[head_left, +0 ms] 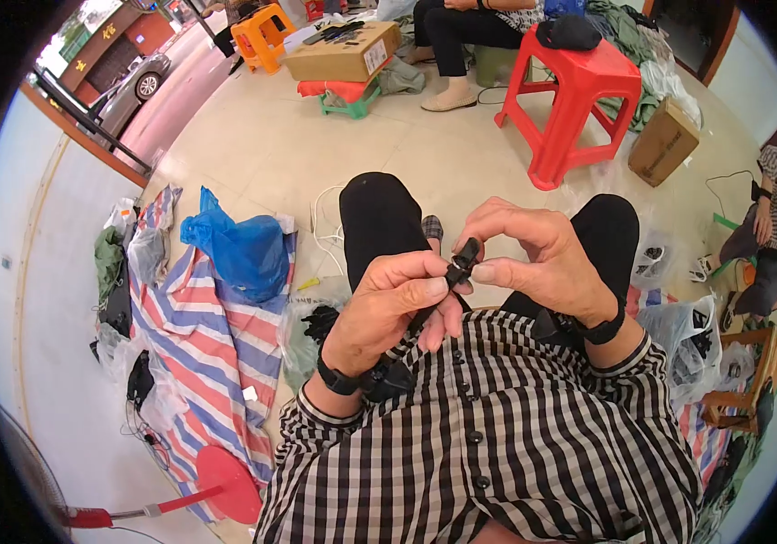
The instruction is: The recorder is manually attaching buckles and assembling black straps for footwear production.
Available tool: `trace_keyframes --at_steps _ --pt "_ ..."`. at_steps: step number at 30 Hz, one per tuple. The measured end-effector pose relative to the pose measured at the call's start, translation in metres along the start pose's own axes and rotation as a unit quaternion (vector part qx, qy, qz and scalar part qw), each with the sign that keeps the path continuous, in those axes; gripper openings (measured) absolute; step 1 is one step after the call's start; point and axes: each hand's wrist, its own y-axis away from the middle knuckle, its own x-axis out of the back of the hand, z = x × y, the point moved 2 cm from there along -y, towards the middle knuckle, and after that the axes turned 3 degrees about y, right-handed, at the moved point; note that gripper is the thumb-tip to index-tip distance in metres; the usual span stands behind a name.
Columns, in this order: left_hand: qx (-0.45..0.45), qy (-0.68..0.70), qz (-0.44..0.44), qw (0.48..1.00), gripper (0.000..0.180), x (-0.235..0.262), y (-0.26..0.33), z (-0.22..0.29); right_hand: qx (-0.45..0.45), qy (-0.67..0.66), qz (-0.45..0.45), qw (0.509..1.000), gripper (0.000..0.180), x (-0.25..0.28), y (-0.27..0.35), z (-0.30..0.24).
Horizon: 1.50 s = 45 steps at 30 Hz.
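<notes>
Above my lap, my left hand (pixel 388 308) and my right hand (pixel 543 258) meet around a small black piece (pixel 463 260). It looks like a plastic clip or buckle, with a dark strap-like part running down below my left fingers; its exact kind is too small to make out. My left thumb and forefinger pinch its lower end. On the other side, my right thumb and forefinger close on its upper end. Part of the piece is hidden behind the fingertips. Both wrists wear black bands.
A blue plastic bag (pixel 242 252) lies on striped sheeting (pixel 198 326) at the left, near a red fan base (pixel 228 483). Clear bags (pixel 683 349) of black parts sit at the right. Ahead stand a red stool (pixel 570 109) and a carton (pixel 343 54); other people sit beyond and at right.
</notes>
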Motion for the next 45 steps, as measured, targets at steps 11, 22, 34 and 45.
trace_keyframes --at_steps 11,22,34,45 --pt "-0.026 0.017 0.010 0.999 0.019 -0.001 0.014 0.010 -0.064 -0.034 -0.056 0.996 0.021 -0.020 -0.010 -0.009" --pt "-0.031 -0.005 0.030 0.999 0.017 0.003 0.007 -0.002 -0.012 0.023 -0.032 0.999 0.021 -0.020 -0.001 -0.010" --pt "-0.033 -0.005 0.004 0.999 0.017 0.009 -0.004 -0.017 -0.047 -0.014 -0.031 0.998 0.020 -0.012 0.005 -0.003" --pt "-0.055 -0.108 0.039 0.992 0.020 0.007 -0.003 -0.021 -0.070 0.072 0.020 0.995 0.018 -0.021 0.014 -0.004"
